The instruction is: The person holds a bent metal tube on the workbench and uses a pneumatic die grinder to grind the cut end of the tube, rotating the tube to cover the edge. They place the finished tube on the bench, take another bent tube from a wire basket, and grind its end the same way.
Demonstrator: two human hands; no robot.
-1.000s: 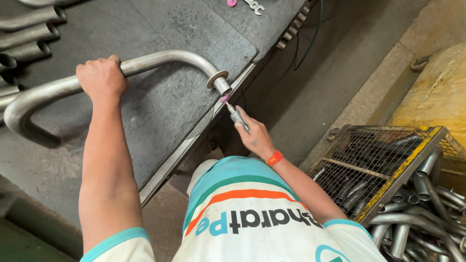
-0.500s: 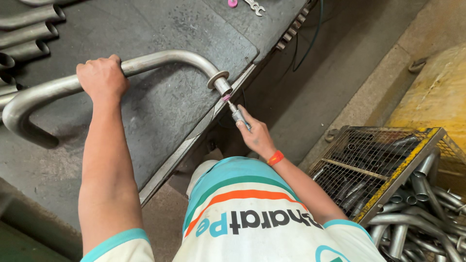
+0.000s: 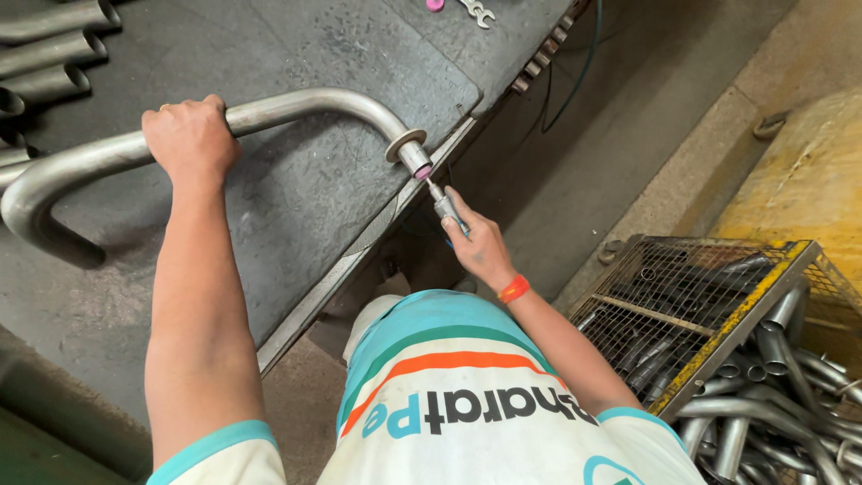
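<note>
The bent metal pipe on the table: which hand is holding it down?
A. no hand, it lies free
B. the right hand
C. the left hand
C: the left hand wraps over the bent metal pipe, while the right hand holds a small tool at the pipe's end.

One bent steel pipe (image 3: 296,106) with one flange near its end on the workbench (image 3: 296,207). One slim hand grinder tool (image 3: 446,208). Two hands: left hand (image 3: 187,136), right hand (image 3: 478,247). Four short pipe pieces (image 3: 54,54) at top left, one cut by the frame edge. One wrench (image 3: 474,11). One wire-mesh crate (image 3: 718,305) of tubes, too many to count.
</note>
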